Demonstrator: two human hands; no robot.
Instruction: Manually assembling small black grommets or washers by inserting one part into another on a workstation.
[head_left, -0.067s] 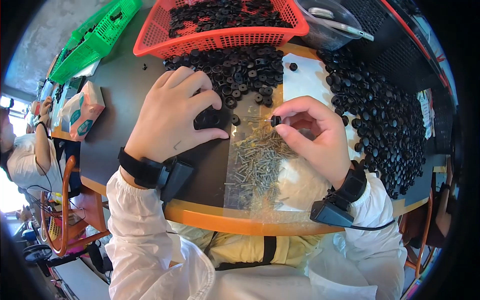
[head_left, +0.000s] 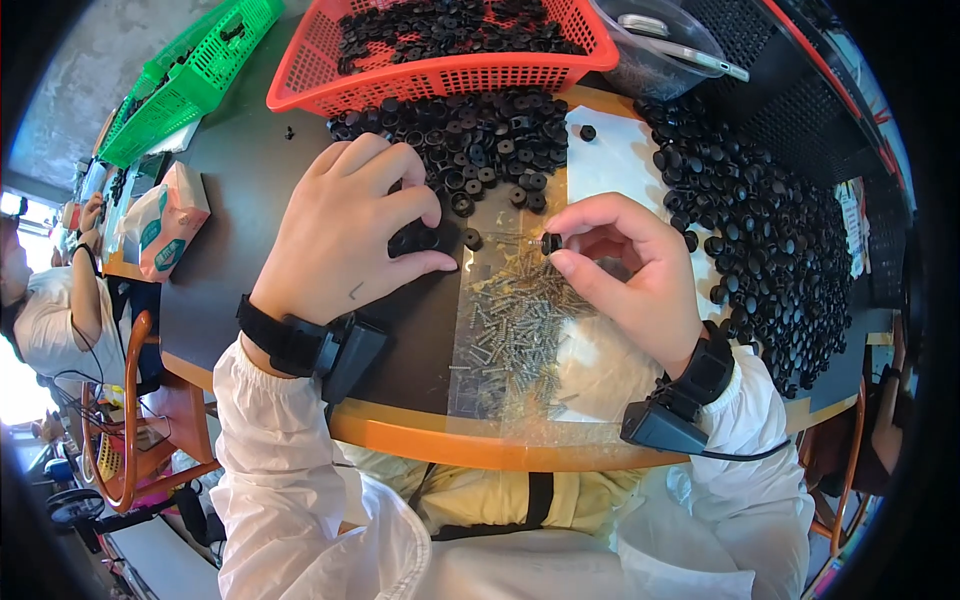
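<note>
Between thumb and index finger, my right hand (head_left: 640,265) pinches a small black round cap (head_left: 552,243); a silver screw (head_left: 536,243) sticks out from its left side. My left hand (head_left: 355,220) is cupped, fingers curled and thumb apart, around several black round caps (head_left: 412,238) partly hidden under the palm. One loose black cap (head_left: 472,239) lies just right of the left thumb. Below and between the hands is a spread of small silver screws (head_left: 515,325) on clear plastic. A heap of black caps with centre holes (head_left: 490,135) lies beyond them.
Behind the heap stands a red basket (head_left: 440,82) of black parts. Many glossy black domed pieces (head_left: 770,260) cover the right side. A clear tub (head_left: 660,75), a green basket (head_left: 205,100) and a tissue pack (head_left: 170,222) stand around. Another person (head_left: 65,300) sits at far left.
</note>
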